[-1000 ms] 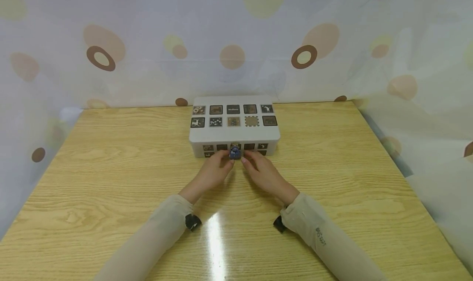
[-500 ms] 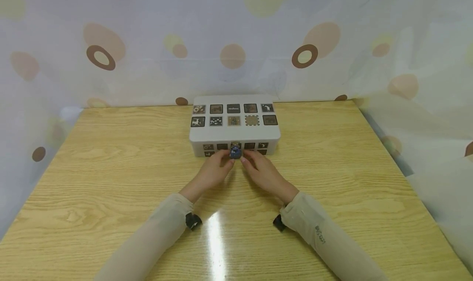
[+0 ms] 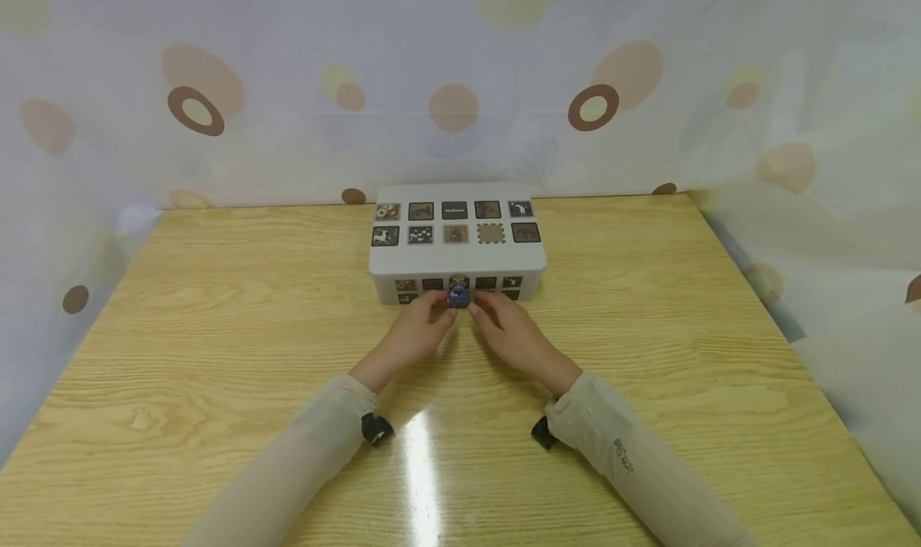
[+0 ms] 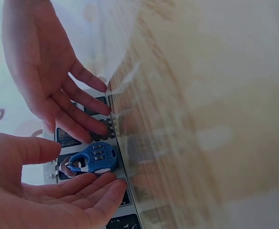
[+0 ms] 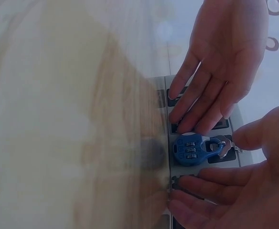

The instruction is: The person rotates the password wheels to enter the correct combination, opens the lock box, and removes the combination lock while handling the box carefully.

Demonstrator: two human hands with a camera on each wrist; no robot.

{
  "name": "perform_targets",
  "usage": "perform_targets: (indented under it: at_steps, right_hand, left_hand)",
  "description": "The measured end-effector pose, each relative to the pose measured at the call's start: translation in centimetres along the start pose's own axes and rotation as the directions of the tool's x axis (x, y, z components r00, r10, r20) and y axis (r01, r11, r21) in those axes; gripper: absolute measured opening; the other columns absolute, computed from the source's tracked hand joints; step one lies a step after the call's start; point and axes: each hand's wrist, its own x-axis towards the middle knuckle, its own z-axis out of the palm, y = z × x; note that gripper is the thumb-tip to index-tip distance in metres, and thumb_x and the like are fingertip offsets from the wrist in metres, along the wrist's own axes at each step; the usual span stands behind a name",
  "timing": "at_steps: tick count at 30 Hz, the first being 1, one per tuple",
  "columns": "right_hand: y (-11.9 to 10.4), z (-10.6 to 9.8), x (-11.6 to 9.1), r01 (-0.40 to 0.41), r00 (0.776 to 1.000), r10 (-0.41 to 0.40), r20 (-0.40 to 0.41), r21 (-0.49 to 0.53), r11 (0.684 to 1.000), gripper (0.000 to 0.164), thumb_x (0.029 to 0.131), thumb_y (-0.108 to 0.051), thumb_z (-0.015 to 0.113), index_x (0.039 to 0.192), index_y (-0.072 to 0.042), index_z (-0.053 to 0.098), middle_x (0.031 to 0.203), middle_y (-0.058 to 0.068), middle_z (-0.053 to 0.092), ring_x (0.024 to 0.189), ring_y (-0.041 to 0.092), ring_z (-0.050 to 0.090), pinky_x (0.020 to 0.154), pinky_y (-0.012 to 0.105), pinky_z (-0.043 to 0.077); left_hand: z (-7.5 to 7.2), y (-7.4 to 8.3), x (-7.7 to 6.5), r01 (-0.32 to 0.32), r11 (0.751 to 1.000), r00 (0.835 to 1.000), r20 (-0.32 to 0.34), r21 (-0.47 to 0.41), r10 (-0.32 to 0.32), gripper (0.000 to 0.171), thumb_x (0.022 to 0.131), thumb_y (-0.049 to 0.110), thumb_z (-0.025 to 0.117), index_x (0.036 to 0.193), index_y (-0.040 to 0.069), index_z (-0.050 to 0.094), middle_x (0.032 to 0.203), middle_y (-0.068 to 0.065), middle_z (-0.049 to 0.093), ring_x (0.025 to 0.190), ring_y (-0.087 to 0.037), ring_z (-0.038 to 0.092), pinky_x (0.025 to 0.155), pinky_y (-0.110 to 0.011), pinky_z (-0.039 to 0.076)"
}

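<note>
A blue combination padlock [image 3: 458, 296] with three number dials hangs from the metal clasp [image 5: 229, 144] on the front of a white box [image 3: 460, 261]. Its shackle is threaded through the clasp and looks closed. On the padlock's left, my left hand [image 3: 419, 327] has its fingers loosely extended, fingertips right at the lock's edge in the left wrist view. Opposite it, my right hand [image 3: 509, 331] mirrors the pose, relaxed fingers at the lock's other side. Neither hand curls round the padlock; it shows between them.
Dark and tan picture squares cover the box's lid and front. The box stands at the back of the wood-grain table [image 3: 252, 315], close to a dotted curtain [image 3: 288, 75] that also runs along both sides. Black wrist straps [image 3: 376, 431] show below the sleeves.
</note>
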Motion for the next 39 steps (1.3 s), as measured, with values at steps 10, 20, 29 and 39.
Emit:
perform_targets:
  at_steps: [10, 20, 29, 39]
  right_hand:
    - [0.29, 0.25, 0.29, 0.015, 1.000, -0.015, -0.005, -0.020, 1.000, 0.046, 0.103, -0.025, 0.045, 0.137, 0.006, 0.046, 0.136, 0.025, 0.049, 0.127, 0.039, 0.045, 0.108, 0.051, 0.039]
    - [0.11, 0.35, 0.41, 0.011, 1.000, -0.011, 0.007, -0.017, 1.000, 0.048, 0.103, -0.024, 0.045, 0.137, 0.009, 0.044, 0.136, 0.027, 0.048, 0.128, 0.040, 0.044, 0.110, 0.051, 0.037]
    - [0.06, 0.34, 0.19, 0.020, 1.000, -0.020, 0.002, -0.018, 1.000, 0.046, 0.102, -0.023, 0.046, 0.135, 0.010, 0.045, 0.135, 0.028, 0.049, 0.128, 0.040, 0.044, 0.110, 0.051, 0.037]
    - [0.08, 0.55, 0.18, 0.033, 0.999, -0.032, -0.013, 0.031, 0.999, 0.043, 0.101, -0.020, 0.049, 0.132, 0.011, 0.048, 0.131, 0.027, 0.053, 0.126, 0.039, 0.047, 0.108, 0.050, 0.040]
  left_hand:
    - [0.09, -0.01, 0.07, -0.009, 1.000, 1.000, -0.001, -0.001, 0.009, 0.045, 0.098, 0.017, 0.053, 0.133, -0.010, 0.047, 0.134, -0.026, 0.051, 0.125, -0.038, 0.049, 0.109, -0.046, 0.040]
    - [0.17, -0.07, 0.08, -0.015, 1.000, 1.000, -0.009, -0.006, 0.015, 0.042, 0.098, 0.016, 0.053, 0.131, -0.010, 0.048, 0.131, -0.027, 0.053, 0.123, -0.038, 0.051, 0.107, -0.046, 0.042]
    - [0.18, 0.02, 0.03, -0.005, 0.999, 1.000, -0.010, -0.041, 0.005, 0.040, 0.098, 0.014, 0.052, 0.130, -0.010, 0.049, 0.128, -0.026, 0.056, 0.119, -0.037, 0.054, 0.104, -0.044, 0.046]
    - [0.15, 0.08, 0.06, 0.008, 0.997, 1.000, -0.011, -0.071, -0.008, 0.039, 0.097, 0.012, 0.052, 0.129, -0.011, 0.050, 0.126, -0.026, 0.057, 0.118, -0.037, 0.055, 0.105, -0.044, 0.045]
